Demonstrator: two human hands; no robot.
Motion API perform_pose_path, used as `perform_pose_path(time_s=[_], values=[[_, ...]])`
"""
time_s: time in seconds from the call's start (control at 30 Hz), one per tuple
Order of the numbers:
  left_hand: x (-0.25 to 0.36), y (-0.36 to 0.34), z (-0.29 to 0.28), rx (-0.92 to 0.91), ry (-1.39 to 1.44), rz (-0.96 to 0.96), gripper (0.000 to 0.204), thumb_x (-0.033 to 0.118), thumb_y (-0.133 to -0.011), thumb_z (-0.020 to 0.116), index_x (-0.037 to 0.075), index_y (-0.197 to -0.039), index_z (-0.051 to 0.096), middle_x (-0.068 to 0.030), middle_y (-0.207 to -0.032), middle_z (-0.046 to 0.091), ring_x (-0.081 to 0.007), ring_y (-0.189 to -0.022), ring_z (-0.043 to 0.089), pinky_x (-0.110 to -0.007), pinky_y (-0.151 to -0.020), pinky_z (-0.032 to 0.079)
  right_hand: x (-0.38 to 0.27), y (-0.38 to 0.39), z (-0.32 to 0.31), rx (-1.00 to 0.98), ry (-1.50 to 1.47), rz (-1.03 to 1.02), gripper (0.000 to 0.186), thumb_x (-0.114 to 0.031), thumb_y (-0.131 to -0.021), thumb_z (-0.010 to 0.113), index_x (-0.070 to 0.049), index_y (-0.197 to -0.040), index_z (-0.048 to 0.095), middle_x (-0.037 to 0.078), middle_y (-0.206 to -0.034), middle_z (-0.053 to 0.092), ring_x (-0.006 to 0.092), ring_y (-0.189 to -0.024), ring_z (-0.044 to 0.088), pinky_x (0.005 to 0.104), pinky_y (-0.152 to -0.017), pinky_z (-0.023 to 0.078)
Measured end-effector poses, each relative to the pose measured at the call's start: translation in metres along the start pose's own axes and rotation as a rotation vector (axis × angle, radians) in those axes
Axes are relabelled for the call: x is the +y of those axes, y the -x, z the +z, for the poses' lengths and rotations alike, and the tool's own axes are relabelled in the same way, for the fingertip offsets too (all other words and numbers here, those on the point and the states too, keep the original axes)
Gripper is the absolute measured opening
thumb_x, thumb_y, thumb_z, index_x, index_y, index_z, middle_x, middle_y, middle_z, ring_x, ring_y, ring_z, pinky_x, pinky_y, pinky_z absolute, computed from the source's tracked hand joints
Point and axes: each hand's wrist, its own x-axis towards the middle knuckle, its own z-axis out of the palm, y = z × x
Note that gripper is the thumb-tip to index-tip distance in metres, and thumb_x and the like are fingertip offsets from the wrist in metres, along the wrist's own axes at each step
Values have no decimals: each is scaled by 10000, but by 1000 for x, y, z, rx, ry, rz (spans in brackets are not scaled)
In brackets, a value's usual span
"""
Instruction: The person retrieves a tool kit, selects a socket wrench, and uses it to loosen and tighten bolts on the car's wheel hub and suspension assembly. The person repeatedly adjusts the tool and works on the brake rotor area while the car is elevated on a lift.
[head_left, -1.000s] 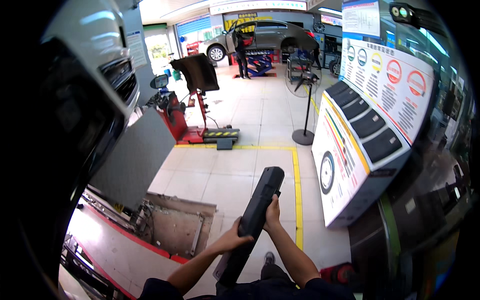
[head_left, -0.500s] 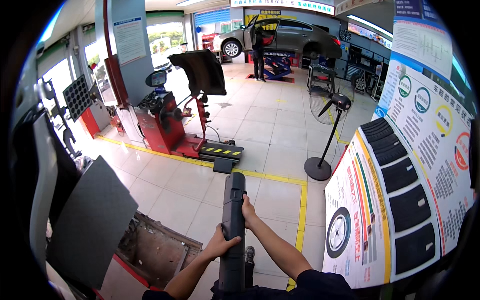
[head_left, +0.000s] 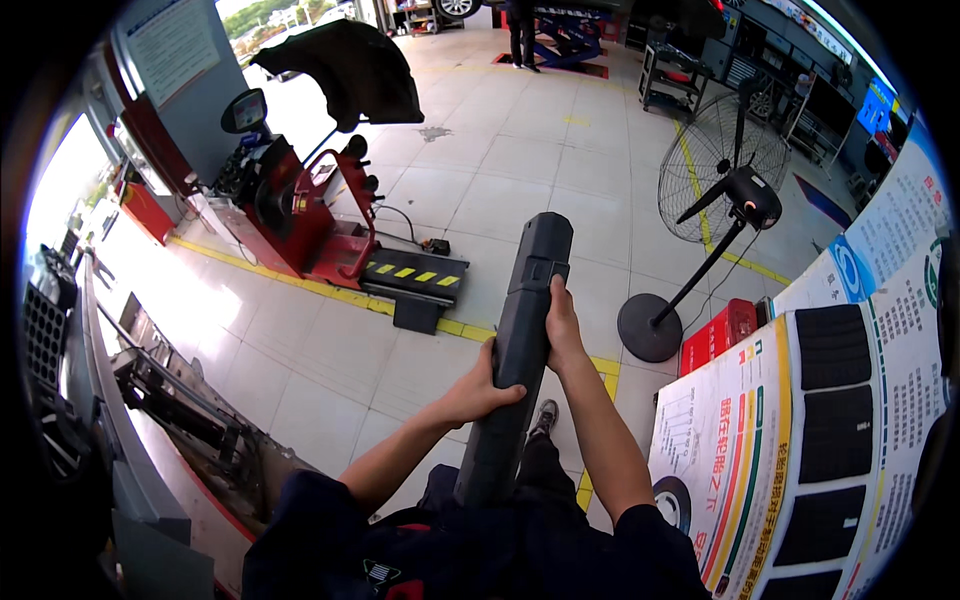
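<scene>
Case (head_left: 520, 345), long, dark and narrow, probably hard plastic

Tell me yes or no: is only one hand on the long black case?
No: the left hand and right hand both hold the long black case, one on either side.

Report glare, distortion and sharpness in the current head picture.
Head view, left: glare whitens the floor tiles; head view, right: edges of the display board bend toward the rim; head view, centre: the long dark case, left hand and right hand look reasonably sharp.
</scene>
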Motion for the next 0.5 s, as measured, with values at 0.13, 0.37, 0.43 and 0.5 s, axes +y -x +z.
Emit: perform_pose_path(time_s=[0.13,0.37,0.43,0.5], values=[[23,-151,-33,59,393,-104,1033,327,-714,743,6,-1405,45,-244,-1290,361,-302,-1156,440,-368,-967,366,-48,-132,11,-134,249,-181,810,-338,-760,710,12,-1315,234,156,-1128,498,239,-965,555,335,-798,486],[46,-373,-91,111,933,109,905,313,-739,725,77,-1382,134,-158,-1229,402,-248,-1085,497,-381,-869,477,-136,-389,45,-468,627,-247,849,-369,-743,694,24,-1362,266,241,-1161,536,307,-1036,566,337,-875,446],[41,-451,-111,126,988,162,874,313,-746,715,85,-1375,152,-140,-1213,418,-232,-1072,507,-380,-874,478,-152,-469,53,-536,700,-294,851,-369,-728,703,24,-1356,284,244,-1164,537,312,-1044,564,341,-883,442],[38,-538,-138,101,994,208,849,332,-742,713,82,-1356,181,-139,-1188,433,-222,-1052,519,-378,-855,489,-169,-556,54,-538,804,-287,868,-356,-697,727,26,-1352,304,249,-1165,541,311,-1051,565,347,-890,440]])
